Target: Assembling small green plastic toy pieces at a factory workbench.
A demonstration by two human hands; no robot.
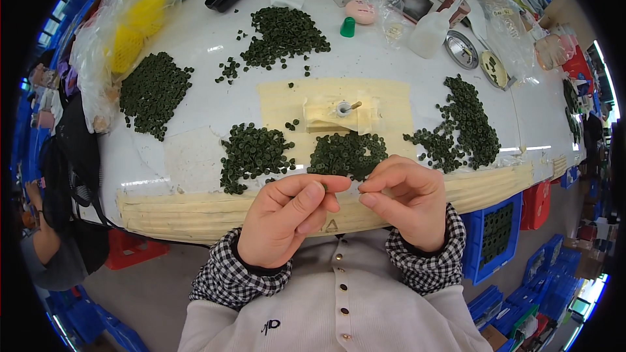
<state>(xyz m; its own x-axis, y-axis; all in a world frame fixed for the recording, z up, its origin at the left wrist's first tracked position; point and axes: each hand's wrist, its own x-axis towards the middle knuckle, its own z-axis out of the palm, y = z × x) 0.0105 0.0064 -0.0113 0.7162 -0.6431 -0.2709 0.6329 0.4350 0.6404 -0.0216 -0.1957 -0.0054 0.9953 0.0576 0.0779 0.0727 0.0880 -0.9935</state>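
My left hand (282,218) is closed near the table's front edge, thumb against the forefinger. A small dark green round piece (324,186) shows in part at the thumb tip. Just to the right, my right hand (407,199) pinches thumb and forefinger together; whatever lies between those tips is too small to make out. The fingertips of the two hands are a short gap apart. Right beyond them lies a pile of dark green round pieces with centre holes (339,153). Behind that pile, a small fixture with a white cup and a wooden stick (343,109) is taped to the table.
More green piles lie at the left (156,94), far middle (280,36), near left (251,156) and right (473,124). A white squeeze bottle (430,34), a metal lid (462,49) and a green cap (347,27) stand behind. A blue crate (493,238) is below right. Another person is at far left.
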